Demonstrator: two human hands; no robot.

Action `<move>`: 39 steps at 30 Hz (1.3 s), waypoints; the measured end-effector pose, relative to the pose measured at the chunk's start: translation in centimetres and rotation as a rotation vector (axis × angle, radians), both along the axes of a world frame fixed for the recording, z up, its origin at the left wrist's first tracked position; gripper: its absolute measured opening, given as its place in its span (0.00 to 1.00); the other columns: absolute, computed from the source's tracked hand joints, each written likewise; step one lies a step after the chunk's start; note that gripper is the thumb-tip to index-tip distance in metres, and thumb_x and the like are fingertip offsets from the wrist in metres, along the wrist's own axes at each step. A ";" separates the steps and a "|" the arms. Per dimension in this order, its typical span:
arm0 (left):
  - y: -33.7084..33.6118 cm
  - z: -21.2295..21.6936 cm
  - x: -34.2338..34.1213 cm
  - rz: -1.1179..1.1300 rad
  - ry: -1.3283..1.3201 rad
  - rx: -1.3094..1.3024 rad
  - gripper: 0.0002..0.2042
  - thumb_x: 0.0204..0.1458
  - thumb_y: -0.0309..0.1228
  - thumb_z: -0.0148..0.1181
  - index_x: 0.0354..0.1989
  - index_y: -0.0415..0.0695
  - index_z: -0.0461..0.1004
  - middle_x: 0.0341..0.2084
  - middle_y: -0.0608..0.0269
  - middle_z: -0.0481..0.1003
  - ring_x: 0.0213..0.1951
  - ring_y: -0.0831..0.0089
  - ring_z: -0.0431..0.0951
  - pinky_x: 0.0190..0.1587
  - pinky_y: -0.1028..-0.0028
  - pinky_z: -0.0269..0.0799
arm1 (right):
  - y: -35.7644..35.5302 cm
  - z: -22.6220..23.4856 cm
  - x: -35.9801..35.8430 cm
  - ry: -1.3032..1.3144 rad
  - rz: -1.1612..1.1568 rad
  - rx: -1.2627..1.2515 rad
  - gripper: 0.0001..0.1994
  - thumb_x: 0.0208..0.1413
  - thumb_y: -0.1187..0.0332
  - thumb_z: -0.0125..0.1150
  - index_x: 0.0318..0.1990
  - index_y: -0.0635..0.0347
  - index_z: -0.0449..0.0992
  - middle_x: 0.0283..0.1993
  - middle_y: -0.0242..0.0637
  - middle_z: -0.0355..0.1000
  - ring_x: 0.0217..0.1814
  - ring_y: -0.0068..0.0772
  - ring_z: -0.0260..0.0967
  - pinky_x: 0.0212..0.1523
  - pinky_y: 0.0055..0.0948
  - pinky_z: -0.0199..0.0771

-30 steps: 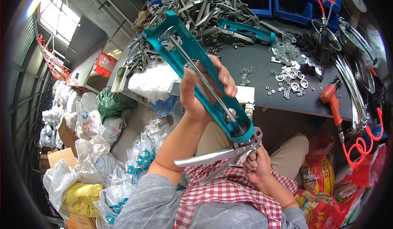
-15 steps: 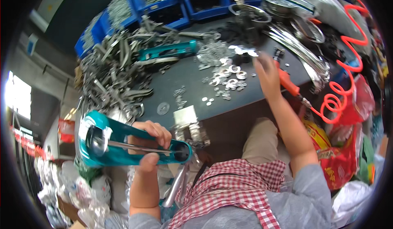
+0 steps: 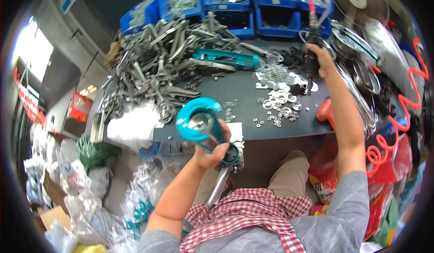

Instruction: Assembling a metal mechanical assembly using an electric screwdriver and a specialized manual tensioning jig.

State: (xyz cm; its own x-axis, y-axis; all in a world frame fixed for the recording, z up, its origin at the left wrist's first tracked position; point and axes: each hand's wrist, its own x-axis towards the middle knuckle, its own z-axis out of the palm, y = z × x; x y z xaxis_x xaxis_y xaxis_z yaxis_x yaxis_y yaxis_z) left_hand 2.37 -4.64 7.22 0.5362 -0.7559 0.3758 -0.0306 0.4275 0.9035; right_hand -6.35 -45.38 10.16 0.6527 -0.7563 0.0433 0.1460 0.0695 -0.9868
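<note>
My left hand [image 3: 211, 153] is closed around a glossy teal tool body [image 3: 184, 119] with a wide ring-shaped end and a long slotted shank. A silvery metal piece shows inside the ring. The body's narrow end sits by a metal fixture [image 3: 235, 131] at the table's front edge; whether they touch I cannot tell. Below it a shiny metal lever [image 3: 219, 187] slants toward me. Farther off to the right, my right hand [image 3: 322, 58] grips a black air screwdriver [image 3: 312, 67] that hangs upright on a red hose. Its tip points down over small metal parts.
Grey metal arms [image 3: 153, 58] are heaped at the left, beside another teal body [image 3: 226, 58]. Cups and washers [image 3: 282, 101] lie scattered mid-table. Blue bins [image 3: 230, 9] line the back. An orange-handled tool [image 3: 325, 112] and a coiled red hose [image 3: 413, 88] are at right.
My right hand has gone from the small parts to the air screwdriver and taken hold of it. The teal body in my left hand has turned, bringing its ring end farther from me.
</note>
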 end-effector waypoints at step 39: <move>-0.8 0.6 2.0 -0.074 -0.066 0.058 0.20 0.33 0.29 0.56 0.39 0.42 0.62 0.24 0.64 0.64 0.27 0.75 0.66 0.32 0.76 0.63 | 30.4 22.1 7.5 -0.646 0.360 -0.519 0.06 0.41 0.76 0.55 0.30 0.60 0.69 0.22 0.29 0.63 0.22 0.22 0.60 0.24 0.22 0.61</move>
State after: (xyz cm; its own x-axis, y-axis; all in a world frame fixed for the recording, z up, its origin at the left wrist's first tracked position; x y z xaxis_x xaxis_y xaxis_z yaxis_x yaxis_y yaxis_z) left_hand 4.38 -5.45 7.78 0.4536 -0.8140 0.3627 -0.0613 0.3775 0.9240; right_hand 1.14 -14.98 32.24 0.5765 -0.2948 0.7621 0.7378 -0.2130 -0.6405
